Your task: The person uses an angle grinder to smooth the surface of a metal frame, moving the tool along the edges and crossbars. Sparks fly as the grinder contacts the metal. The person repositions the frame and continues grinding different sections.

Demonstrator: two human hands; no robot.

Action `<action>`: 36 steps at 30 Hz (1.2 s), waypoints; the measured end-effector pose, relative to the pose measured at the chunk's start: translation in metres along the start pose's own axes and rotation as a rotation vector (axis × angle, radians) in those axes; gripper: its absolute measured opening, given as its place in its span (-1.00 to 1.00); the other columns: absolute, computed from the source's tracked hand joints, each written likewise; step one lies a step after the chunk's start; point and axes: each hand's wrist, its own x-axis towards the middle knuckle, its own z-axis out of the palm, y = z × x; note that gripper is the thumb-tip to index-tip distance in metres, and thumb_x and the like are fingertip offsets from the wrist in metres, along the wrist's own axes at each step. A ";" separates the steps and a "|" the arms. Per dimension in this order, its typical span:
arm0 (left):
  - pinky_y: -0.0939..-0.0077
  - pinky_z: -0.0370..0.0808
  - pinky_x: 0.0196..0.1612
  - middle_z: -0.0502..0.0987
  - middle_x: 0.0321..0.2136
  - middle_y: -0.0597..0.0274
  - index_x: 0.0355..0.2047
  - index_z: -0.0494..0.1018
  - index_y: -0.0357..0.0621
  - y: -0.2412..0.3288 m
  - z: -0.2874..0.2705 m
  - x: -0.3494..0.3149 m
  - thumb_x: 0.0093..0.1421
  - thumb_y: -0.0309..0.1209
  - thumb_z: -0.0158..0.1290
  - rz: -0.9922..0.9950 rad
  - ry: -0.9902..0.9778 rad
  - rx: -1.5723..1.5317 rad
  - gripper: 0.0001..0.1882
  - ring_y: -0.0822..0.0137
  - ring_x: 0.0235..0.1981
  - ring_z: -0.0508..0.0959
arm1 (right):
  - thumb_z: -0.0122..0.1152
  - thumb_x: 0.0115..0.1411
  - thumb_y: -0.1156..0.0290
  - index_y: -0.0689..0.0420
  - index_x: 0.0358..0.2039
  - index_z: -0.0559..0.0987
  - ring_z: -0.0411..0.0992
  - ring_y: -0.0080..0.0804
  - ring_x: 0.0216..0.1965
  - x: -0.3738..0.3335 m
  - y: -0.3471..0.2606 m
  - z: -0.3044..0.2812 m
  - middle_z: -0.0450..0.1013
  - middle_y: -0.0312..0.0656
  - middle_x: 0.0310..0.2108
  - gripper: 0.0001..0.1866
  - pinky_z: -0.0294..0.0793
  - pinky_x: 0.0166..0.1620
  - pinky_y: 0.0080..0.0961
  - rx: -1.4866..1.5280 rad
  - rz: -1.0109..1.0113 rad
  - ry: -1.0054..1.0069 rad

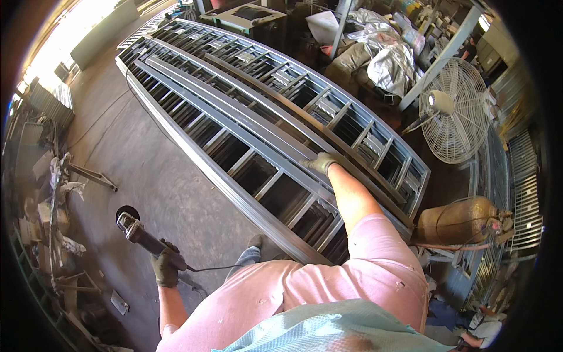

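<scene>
My gloved left hand (pixel 165 268) is wrapped round the body of an angle grinder (pixel 141 236), held out to the left above the floor. Its dark disc (pixel 127 212) faces away from me, and a black cord trails from its rear end. My gloved right hand (pixel 321 163) reaches forward onto a long grey metal bar (pixel 252 131), with its fingers bent over the edge. Under that bar lies a long stack of ladder-like metal frames (pixel 205 167), stretching away to the far left. The fingertips of my right hand are partly hidden.
A large round fan (pixel 454 111) stands at the right, above a rusty gas cylinder (pixel 457 223) lying on its side. Sacks and sheeting (pixel 393 67) are piled at the back. Scrap (pixel 56 217) lines the left side. Another person (pixel 489 328) is at the lower right.
</scene>
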 end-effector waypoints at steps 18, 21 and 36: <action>0.24 0.67 -0.26 0.62 -0.20 0.19 0.12 0.47 -0.22 -0.009 0.014 0.027 0.18 -0.43 0.36 -0.019 -0.056 -0.082 -0.49 0.20 -0.20 0.67 | 0.55 0.20 -0.27 0.22 -0.17 0.81 0.69 -0.28 -0.20 -0.088 0.047 0.042 0.75 -0.08 -0.27 -0.32 0.62 -0.12 -0.21 0.097 -0.095 0.068; 0.23 0.67 -0.24 0.62 -0.20 0.19 0.11 0.47 -0.22 -0.012 0.016 0.033 0.18 -0.44 0.36 -0.030 -0.044 -0.099 -0.50 0.19 -0.20 0.67 | 0.56 0.20 -0.23 0.20 -0.27 0.77 0.68 -0.16 -0.25 -0.125 0.045 0.064 0.72 0.04 -0.31 -0.38 0.61 -0.13 -0.15 0.201 -0.135 0.147; 0.27 0.63 -0.26 0.62 -0.27 0.15 0.12 0.47 -0.25 -0.013 0.008 0.059 0.23 -0.37 0.31 -0.075 -0.109 -0.060 -0.52 0.22 -0.29 0.65 | 0.40 0.17 -0.40 0.06 -0.04 0.78 0.67 0.19 0.03 -0.214 0.031 0.123 0.70 0.18 -0.06 -0.26 0.62 0.10 0.07 -0.115 0.022 0.255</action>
